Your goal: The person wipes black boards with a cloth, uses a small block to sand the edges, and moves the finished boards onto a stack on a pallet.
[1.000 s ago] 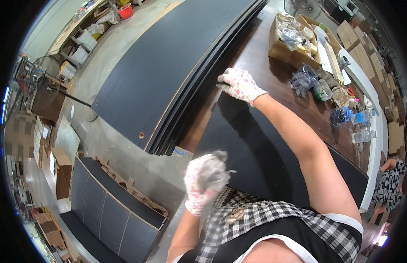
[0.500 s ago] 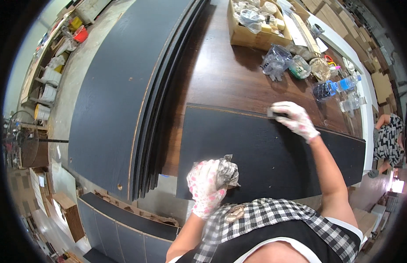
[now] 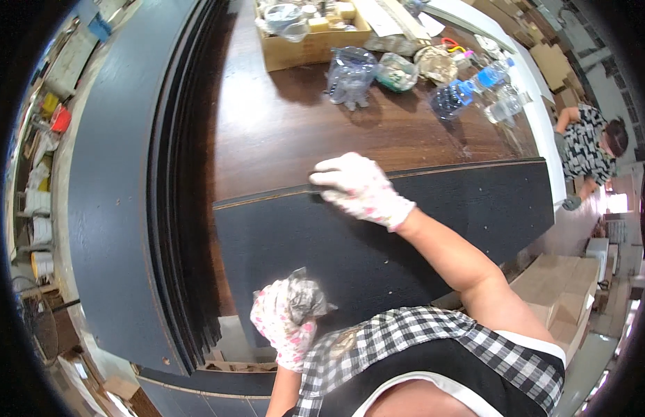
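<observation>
Gloves with a floral print cover both hands. The right hand (image 3: pixel 361 191) reaches forward with its arm stretched out, fingers curled loosely over the far edge of a dark panel (image 3: pixel 406 229) that lies flat on the brown wooden bench (image 3: pixel 281 132); it rests on that edge rather than closing around it. The left hand (image 3: pixel 284 323) is held close to the body, above the near edge of the same panel, closed around a crumpled grey wad (image 3: pixel 305 299) that may be cloth or plastic.

To the left, a stack of dark boards (image 3: pixel 128 174) lies along the bench, its layered edges facing the panel. At the far side of the bench stand a cardboard box (image 3: pixel 315 45) filled with small items, a clear plastic bag (image 3: pixel 350 73) and several plastic bottles (image 3: pixel 468 90). Another person in a patterned top (image 3: pixel 586 142) is at the right rim, well apart from the panel.
</observation>
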Motion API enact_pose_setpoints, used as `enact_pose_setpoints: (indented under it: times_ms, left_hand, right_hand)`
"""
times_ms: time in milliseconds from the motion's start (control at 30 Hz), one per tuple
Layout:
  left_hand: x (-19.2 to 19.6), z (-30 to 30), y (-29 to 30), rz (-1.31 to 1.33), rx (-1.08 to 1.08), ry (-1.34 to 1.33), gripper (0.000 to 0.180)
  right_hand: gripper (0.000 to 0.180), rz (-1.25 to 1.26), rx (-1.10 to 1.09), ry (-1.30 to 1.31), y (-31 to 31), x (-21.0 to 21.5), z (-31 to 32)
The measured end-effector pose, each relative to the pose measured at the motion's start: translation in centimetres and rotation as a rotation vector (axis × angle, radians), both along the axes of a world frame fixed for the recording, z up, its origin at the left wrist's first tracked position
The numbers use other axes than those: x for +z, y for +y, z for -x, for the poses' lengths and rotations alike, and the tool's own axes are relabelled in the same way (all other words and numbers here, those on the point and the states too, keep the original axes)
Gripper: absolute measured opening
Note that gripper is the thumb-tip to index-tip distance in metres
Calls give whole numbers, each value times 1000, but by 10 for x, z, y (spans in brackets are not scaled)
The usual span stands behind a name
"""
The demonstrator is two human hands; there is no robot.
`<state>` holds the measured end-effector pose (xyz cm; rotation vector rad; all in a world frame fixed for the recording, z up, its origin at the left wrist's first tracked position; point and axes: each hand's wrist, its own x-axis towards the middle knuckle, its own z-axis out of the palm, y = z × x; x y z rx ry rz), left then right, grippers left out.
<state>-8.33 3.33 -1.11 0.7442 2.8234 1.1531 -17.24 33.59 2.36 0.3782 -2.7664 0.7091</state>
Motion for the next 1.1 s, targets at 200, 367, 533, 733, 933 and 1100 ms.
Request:
enact_pose_setpoints:
  times_ms: [200, 367, 533, 733, 933, 1100]
  left_hand:
    - [16, -1, 28, 223, -51, 104, 75]
    - [17, 3, 52, 216, -166, 156, 78]
    - [19, -2, 53, 294, -115, 177, 74]
    - [46, -12, 108, 277, -242, 153, 75]
    - [60, -42, 152, 313, -257, 214, 78]
    - [79, -70, 228, 375, -214, 159, 75]
  right_hand:
    - [19, -138, -700, -76, 155, 1, -118]
    - [26, -128, -365, 16, 55, 6, -62]
    - [23, -195, -563, 8, 149, 4, -117]
    - [20, -274, -720, 22, 198, 27, -142]
    - [20, -158, -598, 1, 221, 31, -165]
    - [18, -338, -835, -117, 352, 50, -234]
